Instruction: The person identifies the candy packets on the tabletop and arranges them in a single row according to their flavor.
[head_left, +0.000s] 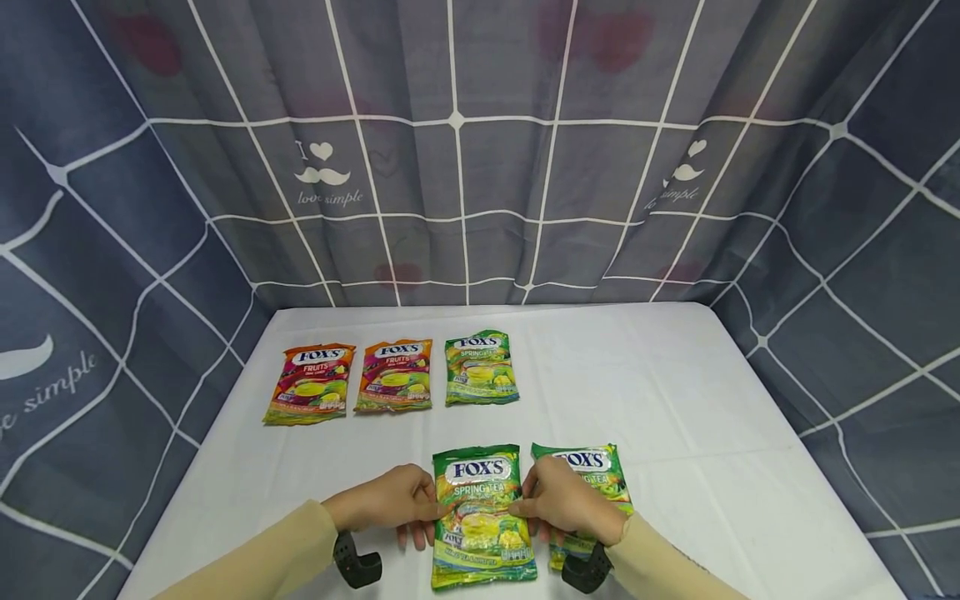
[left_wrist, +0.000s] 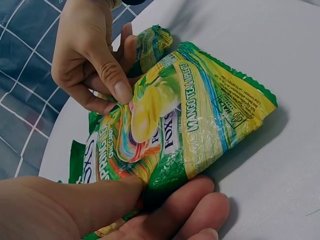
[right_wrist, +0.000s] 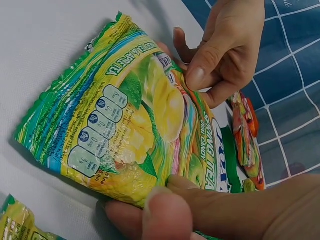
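Note:
A green Fox's Spring Tea candy bag (head_left: pixel 480 517) lies between both hands at the table's near side. My left hand (head_left: pixel 397 500) pinches its left edge, thumb on the front and fingers beneath, as the left wrist view shows with the bag (left_wrist: pixel 185 115). On the opposite edge my right hand (head_left: pixel 562 500) pinches the bag (right_wrist: pixel 135 120) likewise. Behind my right hand lies a second green Spring Tea bag (head_left: pixel 600 467), partly covered by that hand and wrist.
Farther back on the white table (head_left: pixel 637 375) stand out three bags in a row: an orange-red Fruits bag (head_left: pixel 311 383), another Fruits bag (head_left: pixel 395 375) and a green Spring Tea bag (head_left: pixel 481 368). Grey checked curtains (head_left: pixel 495 167) enclose the table's back and sides.

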